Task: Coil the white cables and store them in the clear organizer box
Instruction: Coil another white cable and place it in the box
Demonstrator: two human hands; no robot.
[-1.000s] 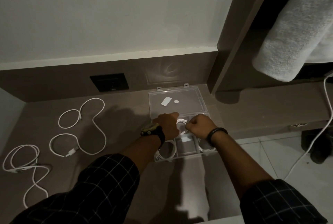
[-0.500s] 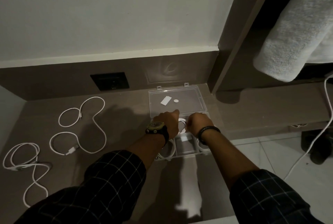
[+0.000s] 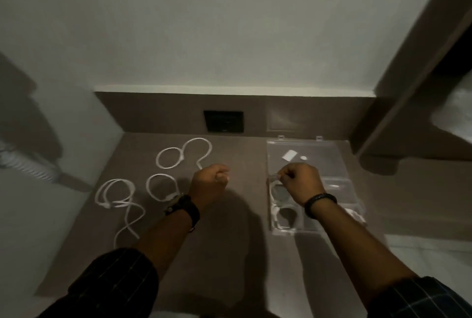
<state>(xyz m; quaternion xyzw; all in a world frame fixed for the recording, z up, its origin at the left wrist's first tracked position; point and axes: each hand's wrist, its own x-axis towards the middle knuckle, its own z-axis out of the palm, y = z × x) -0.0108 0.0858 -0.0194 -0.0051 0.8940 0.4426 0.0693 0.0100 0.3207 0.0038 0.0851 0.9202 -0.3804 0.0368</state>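
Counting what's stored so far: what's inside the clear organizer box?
Inside the clear organizer box, white cable coils fill the left compartments; another lies at the right edge. The right hand and its wrist cover the middle compartments.

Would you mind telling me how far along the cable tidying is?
Done: coiled cables lie in the open box. In hand: the right hand is at a coil in the box; the left hand is closed beside a loose cable. Left: that cable and another on the counter.
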